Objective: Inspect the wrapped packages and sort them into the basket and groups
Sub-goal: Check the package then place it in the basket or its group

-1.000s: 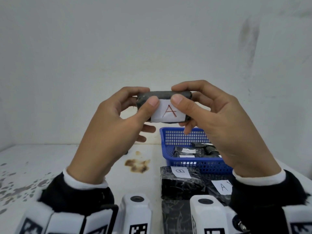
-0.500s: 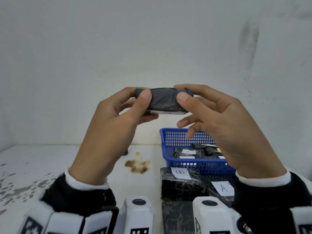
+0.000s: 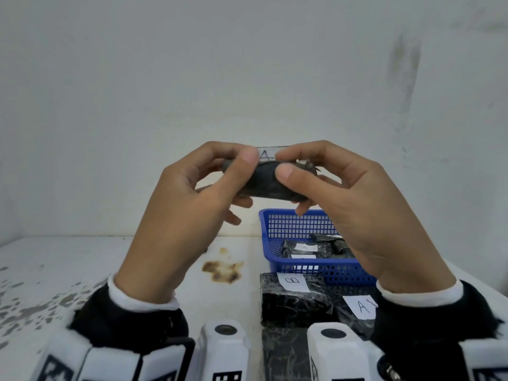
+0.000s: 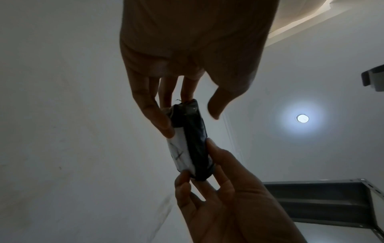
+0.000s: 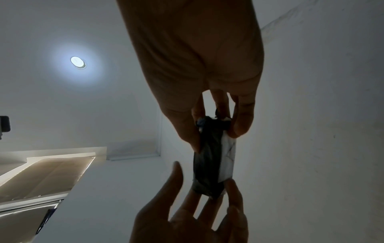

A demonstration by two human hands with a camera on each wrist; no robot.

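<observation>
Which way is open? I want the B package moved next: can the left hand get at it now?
Probably not yet: the left hand and right hand both grip the held package. The B package lies uncovered on the table.

Both hands raised at chest height, palms facing each other, wrists apart. Left hand [image 3: 176, 213]: thumb on near face of wrapped package [image 3: 270, 182], index curled over top edge, remaining fingers loosely bent beneath. Right hand [image 3: 365, 215]: thumb pressed on near face, index arched over top, lower fingers tucked under. Package pinched end to end between both grips. Dark sleeves with white cuffs at both wrists.
</observation>
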